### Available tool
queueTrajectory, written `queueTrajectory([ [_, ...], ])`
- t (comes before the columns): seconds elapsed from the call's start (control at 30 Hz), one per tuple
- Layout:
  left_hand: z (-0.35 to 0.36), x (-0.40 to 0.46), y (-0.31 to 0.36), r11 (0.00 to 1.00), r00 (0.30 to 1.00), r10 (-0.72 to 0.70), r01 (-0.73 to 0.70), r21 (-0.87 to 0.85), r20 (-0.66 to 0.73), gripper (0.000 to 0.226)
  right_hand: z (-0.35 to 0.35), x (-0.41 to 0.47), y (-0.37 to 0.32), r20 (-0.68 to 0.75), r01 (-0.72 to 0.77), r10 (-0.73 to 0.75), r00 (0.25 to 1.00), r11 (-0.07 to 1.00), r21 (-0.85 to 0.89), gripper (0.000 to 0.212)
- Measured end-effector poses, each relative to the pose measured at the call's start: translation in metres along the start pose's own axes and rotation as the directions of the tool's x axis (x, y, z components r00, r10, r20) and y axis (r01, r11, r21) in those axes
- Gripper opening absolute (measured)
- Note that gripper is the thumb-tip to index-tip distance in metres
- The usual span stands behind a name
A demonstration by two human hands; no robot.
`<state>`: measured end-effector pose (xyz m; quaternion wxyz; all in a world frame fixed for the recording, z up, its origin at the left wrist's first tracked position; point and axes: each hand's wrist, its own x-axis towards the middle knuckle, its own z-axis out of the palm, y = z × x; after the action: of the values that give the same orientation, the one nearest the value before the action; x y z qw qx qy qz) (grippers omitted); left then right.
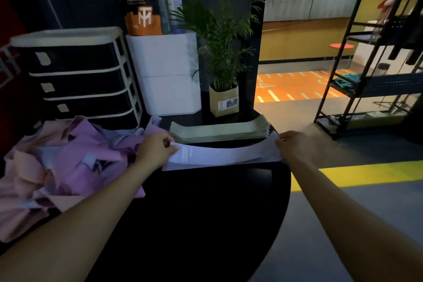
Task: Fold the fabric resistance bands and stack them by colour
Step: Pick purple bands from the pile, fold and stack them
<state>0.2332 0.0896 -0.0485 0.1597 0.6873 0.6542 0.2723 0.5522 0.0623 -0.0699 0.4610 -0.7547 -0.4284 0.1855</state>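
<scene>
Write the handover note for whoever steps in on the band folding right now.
Left hand pinches the left end of a pale lavender band; right hand pinches its right end. The band is stretched flat between them over the black table, just in front of the green stack.
Done: a neat stack of folded green bands lies at the back of the table, near the potted plant.
Left: fold this lavender band and start its own stack, then work through the loose pile of pink, purple and lavender bands on the left.
</scene>
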Motion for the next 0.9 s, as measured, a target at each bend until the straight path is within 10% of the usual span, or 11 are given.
queueTrajectory([
  [0.9, 0.037, -0.044, -0.026, 0.991, 0.984, 0.083, -0.098, -0.09, -0.155, 0.038, 0.024, -0.029, 0.026, -0.065, 0.19, -0.208, 0.976, 0.957, -0.219, 0.018],
])
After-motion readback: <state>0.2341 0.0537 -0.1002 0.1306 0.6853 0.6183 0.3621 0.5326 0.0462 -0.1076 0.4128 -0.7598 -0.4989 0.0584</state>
